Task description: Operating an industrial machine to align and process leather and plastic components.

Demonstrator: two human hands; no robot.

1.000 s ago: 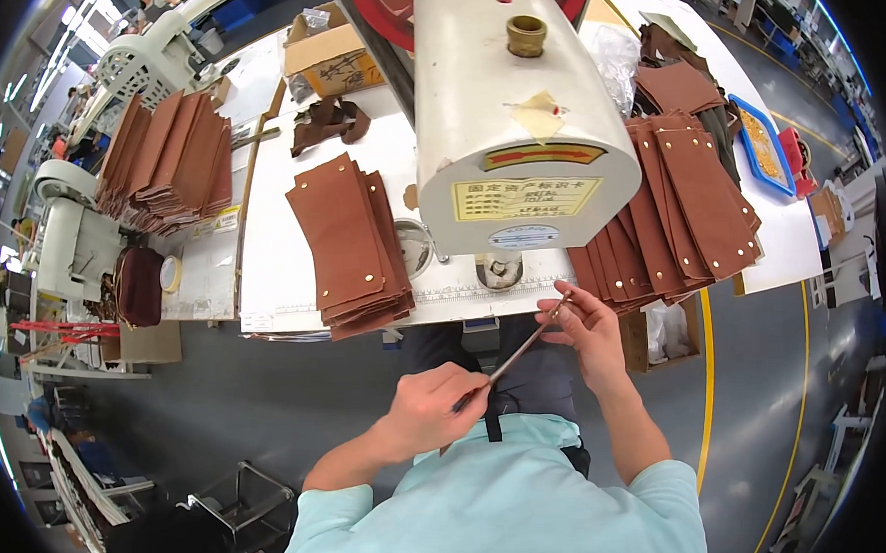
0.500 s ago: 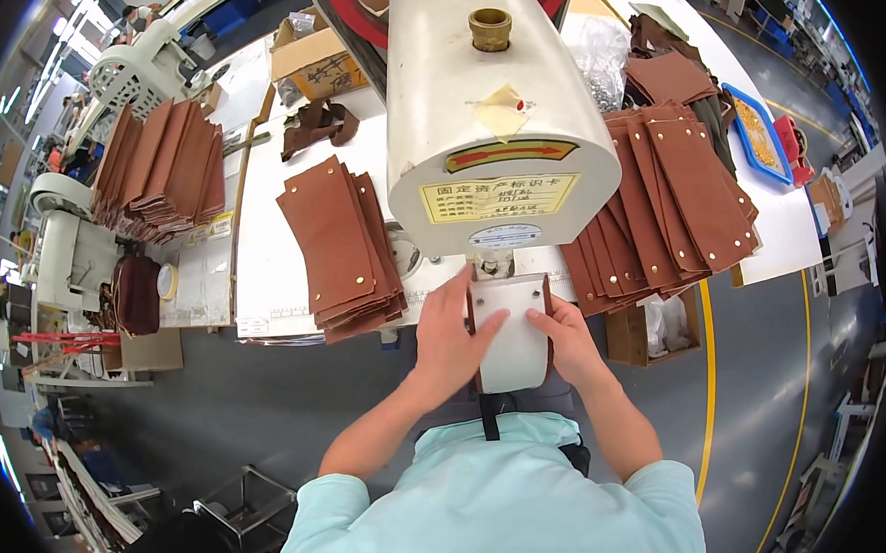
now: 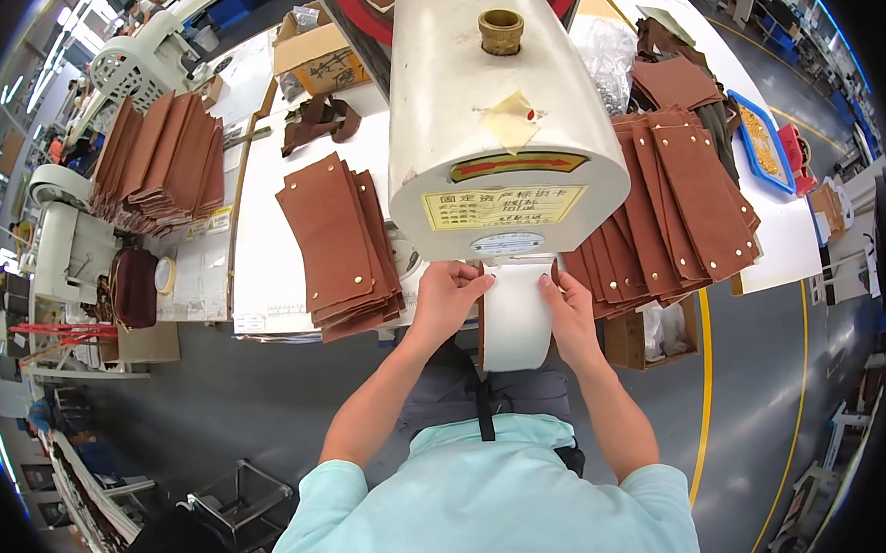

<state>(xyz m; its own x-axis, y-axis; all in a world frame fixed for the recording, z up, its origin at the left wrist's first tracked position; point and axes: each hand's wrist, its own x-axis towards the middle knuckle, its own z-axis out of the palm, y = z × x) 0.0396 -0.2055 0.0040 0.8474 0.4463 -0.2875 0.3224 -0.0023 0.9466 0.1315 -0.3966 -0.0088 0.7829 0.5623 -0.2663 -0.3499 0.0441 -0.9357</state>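
Both hands are closed on one pale panel (image 3: 513, 318), which is pinched by its two side edges: the left hand (image 3: 446, 294) on the left edge, the right hand (image 3: 568, 310) on the right edge, fingertips on the face. Each grip is a pinch, not a fist. The panel is held between the hands directly below the front of the cream machine head (image 3: 500, 113); its upper end is hidden under the head, its lower, curved end hangs off the counter (image 3: 262, 266) toward the body. The long axis runs from the body toward the machine. Both hands lie level with each other, neither clearly nearer the machine. What meets the panel under the head cannot be seen.

Left of the left hand, just beside it: a fanned stack of brown leather pieces (image 3: 341, 247) with metal studs. Right of the right hand, near: a second fan of brown studded pieces (image 3: 680, 204). Further left: a leaning stack of brown panels (image 3: 161, 161). Far right: a blue tray (image 3: 762, 145). Behind: a cardboard box (image 3: 313, 55).
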